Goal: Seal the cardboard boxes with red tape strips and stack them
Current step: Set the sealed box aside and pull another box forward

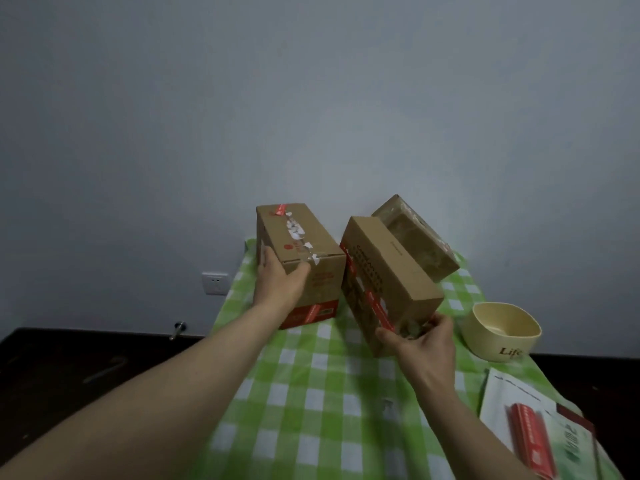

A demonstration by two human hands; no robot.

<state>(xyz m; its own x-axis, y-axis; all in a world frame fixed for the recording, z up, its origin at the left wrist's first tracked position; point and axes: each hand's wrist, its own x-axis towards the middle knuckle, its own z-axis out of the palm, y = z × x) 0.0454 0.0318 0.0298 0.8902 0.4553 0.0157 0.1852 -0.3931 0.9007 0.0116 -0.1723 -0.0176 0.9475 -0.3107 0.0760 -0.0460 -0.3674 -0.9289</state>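
Clamped with left grip (282,282) on left box (304,237), upright on surface (311,393); with right grip (424,341) on near end of tilted box (391,271), just beside. Probably light, stiff, slick where taped: take by cardboard edges.

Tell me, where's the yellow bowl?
In the head view, the yellow bowl sits on the cloth's right side, beside the tilted box the right hand holds.

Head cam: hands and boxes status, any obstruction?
Left hand grips left box at near corner. Right hand holds tilted middle box by near end. Third box close behind it; cream bowl at right. Nothing stacked.
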